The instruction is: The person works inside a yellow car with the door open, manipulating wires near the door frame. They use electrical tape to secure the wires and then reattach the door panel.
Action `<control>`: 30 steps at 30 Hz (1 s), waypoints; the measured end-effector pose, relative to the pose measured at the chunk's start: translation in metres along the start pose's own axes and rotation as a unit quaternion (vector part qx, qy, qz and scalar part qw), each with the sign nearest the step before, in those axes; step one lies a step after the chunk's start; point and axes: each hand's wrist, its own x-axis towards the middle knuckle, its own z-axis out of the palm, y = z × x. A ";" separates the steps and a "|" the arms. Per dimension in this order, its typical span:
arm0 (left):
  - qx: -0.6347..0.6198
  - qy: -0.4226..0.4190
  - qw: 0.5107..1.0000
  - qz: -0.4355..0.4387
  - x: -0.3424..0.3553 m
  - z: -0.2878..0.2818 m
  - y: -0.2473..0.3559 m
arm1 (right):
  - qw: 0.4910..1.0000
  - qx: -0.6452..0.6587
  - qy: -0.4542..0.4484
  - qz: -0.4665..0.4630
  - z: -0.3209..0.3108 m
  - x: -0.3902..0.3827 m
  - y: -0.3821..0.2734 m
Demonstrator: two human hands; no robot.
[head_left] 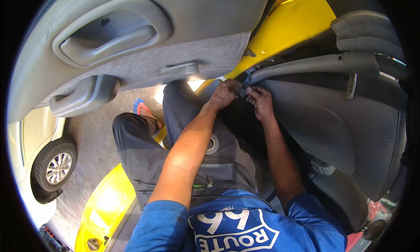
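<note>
My left hand (227,93) and my right hand (259,101) are close together in front of me, beside the near end of the grey dashboard (302,103). Both have their fingers pinched around something small and dark that I cannot make out. Just above them, thin bluish wires (249,73) run along the dashboard edge by the yellow door frame (297,22). To the left of my hands is the grey door panel (131,72), with a window crank (186,68) on it. A dark gap below my hands hides what lies inside.
My dark trouser legs (142,134) reach over the yellow sill (111,199), one foot (144,111) in a sandal on the ground. A ring-shaped roll (216,148) rests on my lap. A light-coloured car with a wheel (57,168) stands at far left. Seats are at right.
</note>
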 end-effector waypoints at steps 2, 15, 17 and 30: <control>0.073 0.006 0.992 0.099 -0.003 0.000 -0.001 | 1.000 0.012 0.009 -0.002 0.008 -0.007 -0.003; -0.086 -0.017 0.992 -0.094 0.000 -0.004 0.004 | 0.860 -0.431 0.103 -0.254 0.030 -0.021 -0.020; -0.127 -0.042 0.983 -0.125 0.000 -0.003 0.008 | 0.893 -0.383 0.076 -0.223 0.025 -0.009 -0.005; -0.234 -0.006 0.963 -0.133 -0.005 -0.008 0.019 | 0.900 -0.382 0.084 -0.194 0.014 0.007 0.021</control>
